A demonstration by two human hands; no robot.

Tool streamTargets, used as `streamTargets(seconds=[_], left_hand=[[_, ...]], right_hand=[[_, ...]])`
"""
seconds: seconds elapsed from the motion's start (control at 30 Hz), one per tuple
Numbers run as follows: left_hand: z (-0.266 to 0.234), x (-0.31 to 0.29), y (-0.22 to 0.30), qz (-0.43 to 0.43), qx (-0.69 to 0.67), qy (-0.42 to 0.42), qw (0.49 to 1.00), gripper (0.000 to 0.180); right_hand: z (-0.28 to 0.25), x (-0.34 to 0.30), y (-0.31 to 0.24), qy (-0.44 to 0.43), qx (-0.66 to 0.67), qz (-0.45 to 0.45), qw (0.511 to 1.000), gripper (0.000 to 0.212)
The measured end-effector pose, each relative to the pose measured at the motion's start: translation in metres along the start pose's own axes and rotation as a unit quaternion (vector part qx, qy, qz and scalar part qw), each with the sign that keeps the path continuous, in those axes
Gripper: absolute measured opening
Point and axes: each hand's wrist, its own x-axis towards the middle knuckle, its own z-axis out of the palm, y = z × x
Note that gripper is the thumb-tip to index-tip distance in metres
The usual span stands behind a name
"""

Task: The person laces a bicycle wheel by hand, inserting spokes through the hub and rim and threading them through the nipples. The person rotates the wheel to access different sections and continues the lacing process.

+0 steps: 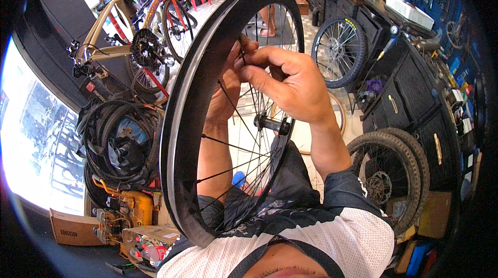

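A bicycle wheel [182,96] with a deep black rim stands upright before me, its lower part against my lap. Thin black spokes run to its dark hub [272,124]; no tire covers the rim. My right hand [293,82] is closed, thumb and forefinger pinching a spoke [243,58] near the upper rim. Reaching up on the wheel's left side, my left hand [225,93] has its fingers closed around the same spot. The fingertips of both hands almost meet there. The rim and the other fingers partly hide the left hand's grip.
Bicycles [111,44] stand at the left, above a heap of black tires [116,138] and a yellow machine [137,209]. A tired wheel [340,52] leans on dark cabinets [402,88] at the right, with muddy wheels [386,171] nearer. Another person's legs [268,21] show beyond the rim.
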Motion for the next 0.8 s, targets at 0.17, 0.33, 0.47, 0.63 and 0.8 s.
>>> streamTargets(seconds=[0.17,0.33,0.47,0.63,0.8], left_hand=[[0.000,-0.001,0.007,0.021,0.013,0.014,1.000,0.031],[-0.001,0.000,0.006,0.005,-0.002,0.015,1.000,0.030],[0.009,-0.001,0.007,-0.007,0.039,0.040,0.998,0.030],[0.005,0.003,0.004,0.060,0.084,0.010,0.995,0.030],[-0.013,0.009,0.018,0.039,0.099,-0.040,0.994,0.034]], right_hand=[[0.003,0.007,-0.005,0.002,0.004,0.004,1.000,0.016],[0.003,0.001,0.000,0.003,0.028,-0.005,1.000,0.014],[-0.001,-0.003,0.005,0.013,0.057,-0.025,0.998,0.016],[-0.017,0.010,0.040,0.160,0.080,-0.006,0.984,0.031],[0.003,0.019,0.078,0.006,0.209,0.021,0.978,0.027]])
